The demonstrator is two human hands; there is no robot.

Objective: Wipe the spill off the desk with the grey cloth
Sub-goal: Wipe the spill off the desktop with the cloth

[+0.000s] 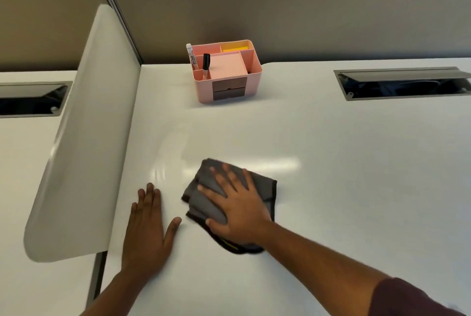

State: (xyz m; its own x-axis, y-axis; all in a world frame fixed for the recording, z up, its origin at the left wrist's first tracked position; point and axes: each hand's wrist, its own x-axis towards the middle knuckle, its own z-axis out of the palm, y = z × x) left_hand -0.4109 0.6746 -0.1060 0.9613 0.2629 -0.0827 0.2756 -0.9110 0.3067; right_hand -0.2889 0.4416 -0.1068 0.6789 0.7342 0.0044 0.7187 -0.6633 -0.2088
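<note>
The grey cloth (206, 207) lies crumpled on the white desk (331, 162), near the front middle. My right hand (238, 207) presses flat on top of it, fingers spread and pointing away from me. My left hand (147, 229) rests flat on the bare desk just left of the cloth, fingers together, holding nothing. Faint curved wet streaks (165, 160) shine on the desk beyond my left hand and left of the cloth.
A pink desk organiser (229, 81) with two markers stands at the back. A white curved divider (84, 137) runs along the left. An open cable tray (405, 83) sits in the desk at the back right. Another (33, 99) lies on the neighbouring desk.
</note>
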